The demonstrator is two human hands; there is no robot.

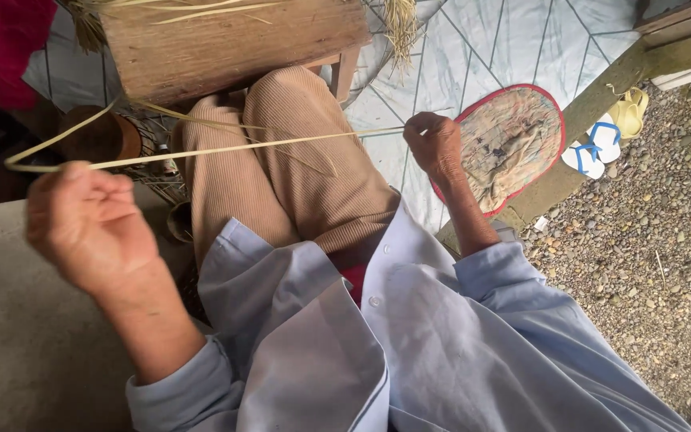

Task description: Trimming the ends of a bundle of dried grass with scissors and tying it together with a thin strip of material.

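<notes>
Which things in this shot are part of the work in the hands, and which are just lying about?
In use:
- long pale straw strip, stretched between both hands
- left hand, pinching its looped end
- right hand, gripping the other end
- wooden bench with loose straw on it

Lying about:
- round woven fan on the mat
- blue-strapped sandals
- yellow sandals
- gravel

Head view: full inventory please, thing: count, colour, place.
straw strip: 1, pale yellow, stretched between both hands
wooden stool: 1, brown, top centre, beyond the knees
straw bundle: 1, tan, top centre on the sheet
sheet: 1, pale grey, lined, top right
mat: 1, red-edged, oval, right of centre
sandals: 2, white with blue straps, right, on gravel
gravel: grey, right side
left hand: 1, pinching the strip, left
right hand: 1, gripping the strip, centre
</notes>
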